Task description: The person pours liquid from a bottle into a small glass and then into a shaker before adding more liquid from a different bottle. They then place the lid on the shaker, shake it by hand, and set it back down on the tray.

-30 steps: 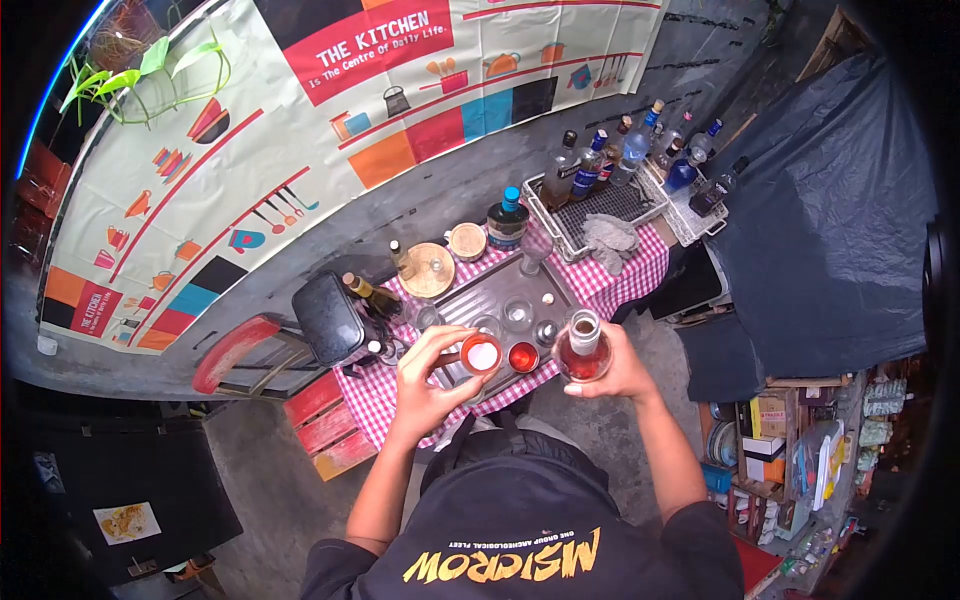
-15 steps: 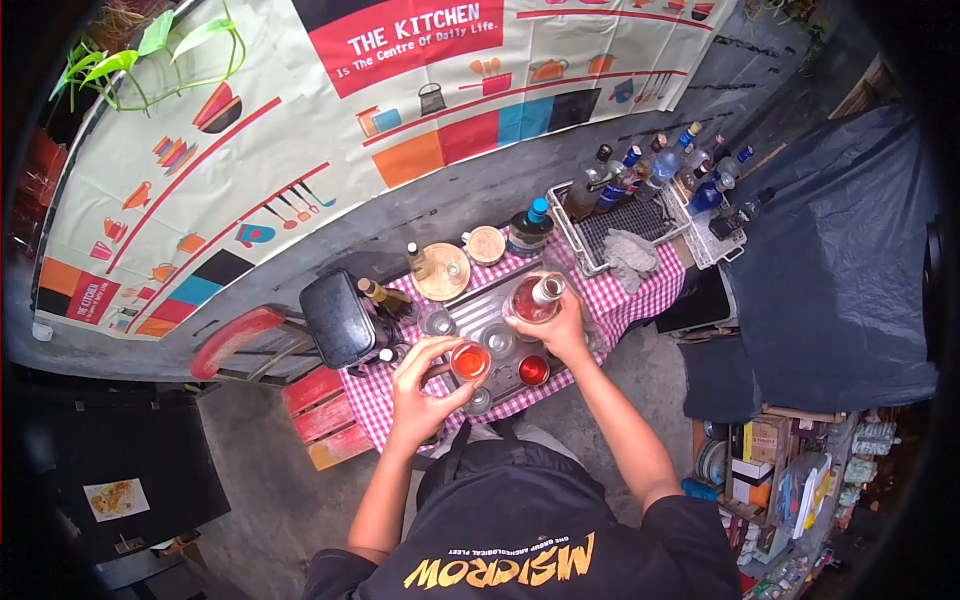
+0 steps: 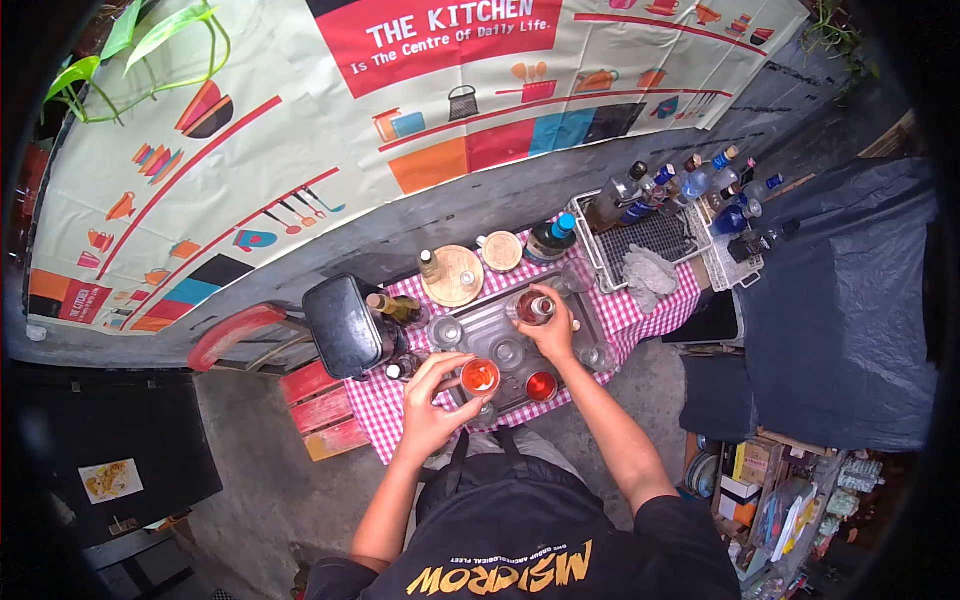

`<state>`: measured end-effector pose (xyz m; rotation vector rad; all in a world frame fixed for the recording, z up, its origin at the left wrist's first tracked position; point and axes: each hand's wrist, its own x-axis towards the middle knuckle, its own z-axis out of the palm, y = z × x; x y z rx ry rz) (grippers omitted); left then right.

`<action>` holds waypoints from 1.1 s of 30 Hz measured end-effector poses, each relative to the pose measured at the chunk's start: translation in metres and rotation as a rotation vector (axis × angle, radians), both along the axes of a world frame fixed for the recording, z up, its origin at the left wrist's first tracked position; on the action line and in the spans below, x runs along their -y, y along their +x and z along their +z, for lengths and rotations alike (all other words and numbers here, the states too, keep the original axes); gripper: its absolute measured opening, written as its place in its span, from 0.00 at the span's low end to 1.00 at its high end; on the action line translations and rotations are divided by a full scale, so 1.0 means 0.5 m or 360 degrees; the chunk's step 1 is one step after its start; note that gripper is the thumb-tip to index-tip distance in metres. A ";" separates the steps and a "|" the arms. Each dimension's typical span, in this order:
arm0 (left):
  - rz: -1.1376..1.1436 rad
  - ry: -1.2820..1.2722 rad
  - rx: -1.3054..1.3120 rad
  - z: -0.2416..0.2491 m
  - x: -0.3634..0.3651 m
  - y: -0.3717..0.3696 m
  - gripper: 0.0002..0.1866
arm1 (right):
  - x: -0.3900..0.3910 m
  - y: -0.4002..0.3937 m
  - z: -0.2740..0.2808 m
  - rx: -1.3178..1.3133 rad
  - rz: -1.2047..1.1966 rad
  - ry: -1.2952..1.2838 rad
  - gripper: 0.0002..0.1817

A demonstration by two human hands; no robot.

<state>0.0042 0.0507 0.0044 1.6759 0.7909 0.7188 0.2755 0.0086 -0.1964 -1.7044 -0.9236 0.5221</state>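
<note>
While left hand grips the red-filled glass | right hand clasps bottle upright, neck up

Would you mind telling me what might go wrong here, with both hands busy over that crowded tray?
1. The left hand holds a glass of orange-red drink near the tray's front edge; a tilt could spill it onto the checked cloth.
2. The right hand grips an uncapped bottle among empty glasses; it might knock one.
3. A filled red glass stands just beside the right forearm and could be bumped.
</note>
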 end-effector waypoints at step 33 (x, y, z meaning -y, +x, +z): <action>0.0029 0.0087 -0.0041 0.016 0.024 0.032 0.30 | 0.295 -0.069 -0.072 0.0682 0.0110 -0.0664 0.37</action>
